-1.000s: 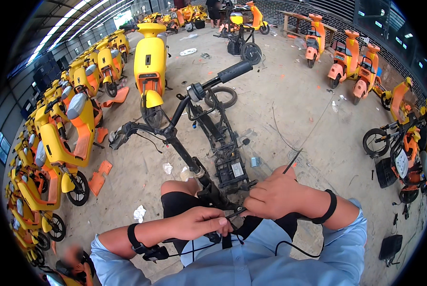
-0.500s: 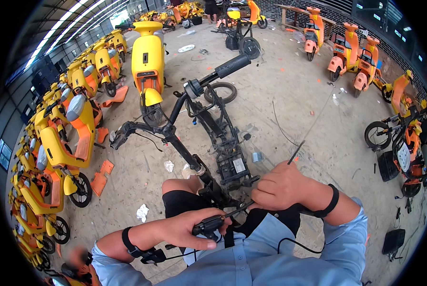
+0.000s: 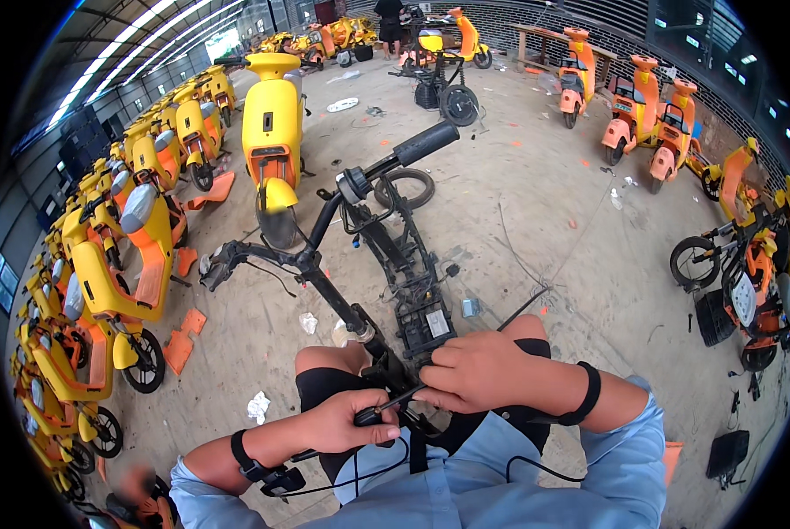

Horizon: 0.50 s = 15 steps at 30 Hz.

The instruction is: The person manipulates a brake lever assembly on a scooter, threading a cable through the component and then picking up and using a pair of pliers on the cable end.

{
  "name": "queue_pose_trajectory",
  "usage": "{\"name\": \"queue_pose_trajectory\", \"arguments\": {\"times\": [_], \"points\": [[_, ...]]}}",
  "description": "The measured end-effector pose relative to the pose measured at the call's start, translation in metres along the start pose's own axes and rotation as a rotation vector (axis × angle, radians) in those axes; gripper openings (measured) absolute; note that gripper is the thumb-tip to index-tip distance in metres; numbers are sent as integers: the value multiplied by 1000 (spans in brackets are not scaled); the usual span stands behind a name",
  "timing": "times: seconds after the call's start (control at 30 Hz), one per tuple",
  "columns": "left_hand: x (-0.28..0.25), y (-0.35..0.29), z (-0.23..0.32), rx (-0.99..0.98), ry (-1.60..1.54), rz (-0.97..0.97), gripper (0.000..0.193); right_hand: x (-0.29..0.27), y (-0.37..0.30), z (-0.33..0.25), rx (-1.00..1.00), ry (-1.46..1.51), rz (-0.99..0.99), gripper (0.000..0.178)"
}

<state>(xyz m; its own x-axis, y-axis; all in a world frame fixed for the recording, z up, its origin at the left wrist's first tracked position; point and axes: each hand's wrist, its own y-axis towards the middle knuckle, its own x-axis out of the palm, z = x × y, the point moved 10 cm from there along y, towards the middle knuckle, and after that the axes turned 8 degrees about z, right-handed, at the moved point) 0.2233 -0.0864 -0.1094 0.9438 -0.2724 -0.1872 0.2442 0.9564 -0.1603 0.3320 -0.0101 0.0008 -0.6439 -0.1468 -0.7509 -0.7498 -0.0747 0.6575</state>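
In front of me stands a stripped scooter frame [image 3: 402, 264], its black handlebar [image 3: 324, 216] and steering column leaning back toward my lap. A black cable [image 3: 401, 401] runs between my hands over my lap. My left hand [image 3: 355, 421] is closed round its near end, thumb along it; the dark part inside the fingers is mostly hidden. My right hand [image 3: 479, 375] grips the cable a little farther along, near the bottom of the frame. Past the right hand the cable slants up and right, thinning out over the floor. A thin black cord loops below my left hand.
Yellow scooters [image 3: 117, 264] stand in rows at left, with one yellow scooter [image 3: 269, 132] beyond the handlebar. A loose tyre [image 3: 405, 188] lies behind the frame. Orange scooters [image 3: 635, 110] and a partly stripped one [image 3: 748, 273] stand at right. One person [image 3: 389, 25] is far back, another [image 3: 143, 495] lower left.
My right hand has moved left and down, closer to my left hand, along with the cable. The bulky black part that showed in my left hand is now mostly covered by the fingers.
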Motion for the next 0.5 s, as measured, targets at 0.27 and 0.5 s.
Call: {"name": "queue_pose_trajectory", "arguments": {"times": [0.27,0.5], "points": [[4,-7,-5,75,-213,-9,30,28,8,-4,191,302,-147,27],[-3,23,-20,-10,46,75,30,86,-10,15,466,477,-412,29]]}}
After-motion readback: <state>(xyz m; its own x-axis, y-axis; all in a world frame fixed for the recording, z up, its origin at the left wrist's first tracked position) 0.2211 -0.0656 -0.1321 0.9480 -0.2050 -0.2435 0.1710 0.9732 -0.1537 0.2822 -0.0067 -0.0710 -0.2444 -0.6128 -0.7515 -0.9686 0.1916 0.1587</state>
